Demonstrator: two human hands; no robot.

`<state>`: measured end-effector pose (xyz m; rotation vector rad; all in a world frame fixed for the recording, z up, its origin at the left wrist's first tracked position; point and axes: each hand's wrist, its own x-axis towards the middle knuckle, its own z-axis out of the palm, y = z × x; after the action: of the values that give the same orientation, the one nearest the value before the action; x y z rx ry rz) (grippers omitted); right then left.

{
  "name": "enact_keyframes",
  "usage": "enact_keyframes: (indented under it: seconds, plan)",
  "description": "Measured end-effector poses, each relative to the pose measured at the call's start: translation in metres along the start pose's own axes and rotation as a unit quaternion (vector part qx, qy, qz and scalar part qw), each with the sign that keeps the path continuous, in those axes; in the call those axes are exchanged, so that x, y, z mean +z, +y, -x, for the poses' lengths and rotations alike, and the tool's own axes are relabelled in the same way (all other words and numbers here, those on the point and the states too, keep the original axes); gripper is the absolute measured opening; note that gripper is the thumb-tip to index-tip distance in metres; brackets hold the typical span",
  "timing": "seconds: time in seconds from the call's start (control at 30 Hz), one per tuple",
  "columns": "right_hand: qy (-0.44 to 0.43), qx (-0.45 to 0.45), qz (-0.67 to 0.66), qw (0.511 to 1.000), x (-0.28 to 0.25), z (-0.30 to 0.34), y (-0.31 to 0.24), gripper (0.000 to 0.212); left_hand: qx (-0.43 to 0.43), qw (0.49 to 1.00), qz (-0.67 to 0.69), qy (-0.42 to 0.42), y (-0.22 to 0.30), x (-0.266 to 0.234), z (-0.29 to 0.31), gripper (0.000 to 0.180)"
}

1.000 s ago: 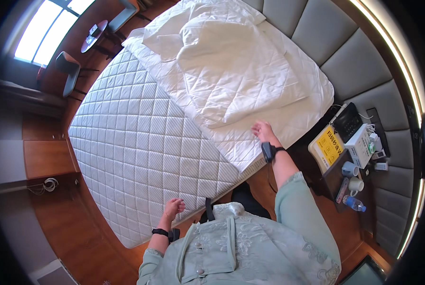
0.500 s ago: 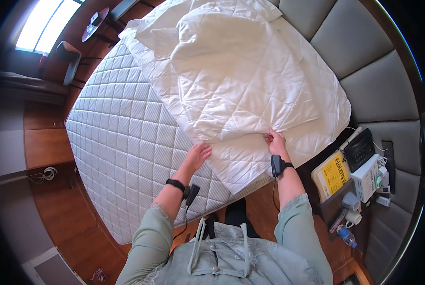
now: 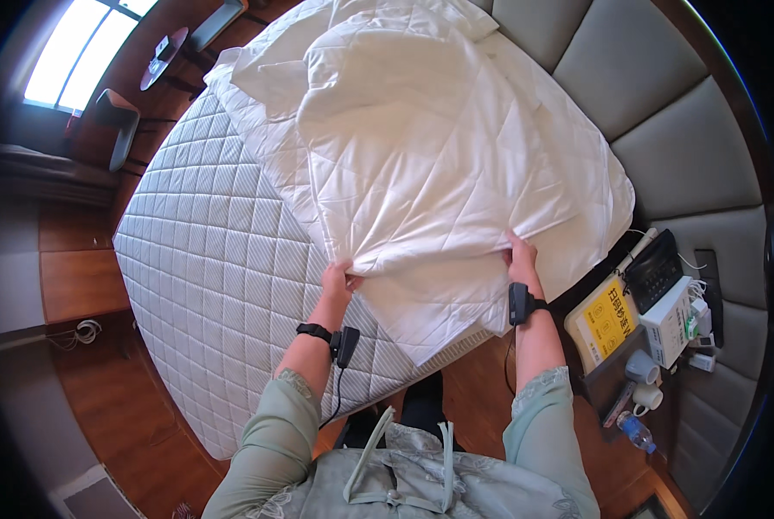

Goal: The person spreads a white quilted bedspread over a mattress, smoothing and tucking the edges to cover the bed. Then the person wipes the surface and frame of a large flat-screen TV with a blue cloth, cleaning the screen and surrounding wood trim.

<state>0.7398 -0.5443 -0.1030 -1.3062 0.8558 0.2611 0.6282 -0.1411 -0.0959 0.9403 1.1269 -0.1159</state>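
A white quilted mattress pad (image 3: 413,147) lies bunched and partly folded over the right side of a bed. Under it, the pale checked mattress (image 3: 218,216) is bare on the left. My left hand (image 3: 341,278) pinches the near folded edge of the pad at its left corner. Further right along that same edge, my right hand (image 3: 522,253) is closed on the fabric, its fingertips partly hidden by the cloth. Between the two hands the edge is drawn taut, with creases fanning out from the left one. A lower layer of the pad spreads beneath, toward the mattress's near side.
A grey padded headboard (image 3: 685,151) borders the right. Beside it, a nightstand bears a black telephone (image 3: 655,266), a yellow-and-white card (image 3: 607,322), a white box (image 3: 665,324), mugs (image 3: 642,368) and a water bottle (image 3: 636,431). A chair (image 3: 121,130) stands at far left.
My left hand has gone from open beside the pad to gripping its folded edge, and moved slightly left. My right hand has shifted a little right, and the edge between them has tightened.
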Motion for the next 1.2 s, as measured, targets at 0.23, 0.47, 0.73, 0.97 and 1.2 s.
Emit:
enact_keyframes:
  seconds: [0.23,0.47,0.73,0.97,1.2]
  plan:
    - [-0.016,-0.115,0.299,0.947,0.031,0.073,0.121,0.041,0.036,0.975,0.133,0.171,-0.03,-0.149,-0.008,0.04]
    - [-0.099,-0.103,0.37,0.918,0.075,0.212,0.239,0.031,0.075,0.943,0.13,0.296,-0.028,-0.34,0.018,0.036]
    - [-0.142,0.054,0.384,0.911,0.125,0.338,0.322,0.037,0.165,0.934,0.092,0.302,-0.029,-0.508,0.03,0.019]
    - [-0.234,0.047,0.416,0.878,0.201,0.46,0.409,0.027,0.157,0.893,-0.009,0.422,-0.042,-0.711,0.066,0.02]
    - [-0.189,0.168,-0.086,0.964,0.229,0.457,0.431,0.03,0.055,0.863,-0.054,0.499,-0.073,-0.805,0.095,0.024]
